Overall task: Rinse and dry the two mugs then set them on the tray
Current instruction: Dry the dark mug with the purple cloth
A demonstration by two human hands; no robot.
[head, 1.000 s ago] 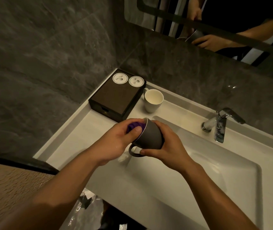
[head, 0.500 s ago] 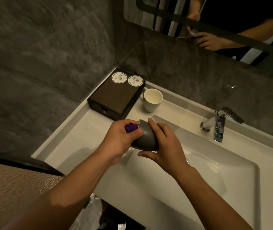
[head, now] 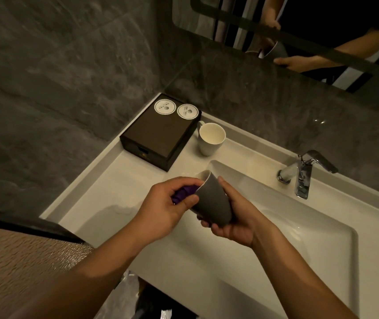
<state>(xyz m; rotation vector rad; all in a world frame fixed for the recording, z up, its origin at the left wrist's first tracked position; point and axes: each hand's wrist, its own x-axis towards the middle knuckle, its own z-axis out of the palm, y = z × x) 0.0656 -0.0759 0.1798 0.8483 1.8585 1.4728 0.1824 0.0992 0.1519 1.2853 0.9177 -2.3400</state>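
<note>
A grey mug (head: pixel 215 201) with a white inside lies tilted on its side above the left end of the sink, mouth toward the left. My right hand (head: pixel 236 217) cups its base and lower wall from beneath. My left hand (head: pixel 167 206) grips a purple cloth (head: pixel 182 194) pushed into the mug's mouth. The mug's handle is hidden. A second, white mug (head: pixel 210 139) stands upright on the counter behind, next to a dark tray (head: pixel 158 137) shaped like a box, with two round white coasters on its far end.
A chrome faucet (head: pixel 303 173) rises at the back right of the white basin (head: pixel 299 238). Grey stone walls close the corner behind the counter. A mirror (head: pixel 299 31) above reflects a person's hands. A dark ledge lies at the lower left.
The grey mug has turned in my hands: its handle, visible underneath a second ago, is out of sight. My right hand has shifted from over the mug to beneath its base.
</note>
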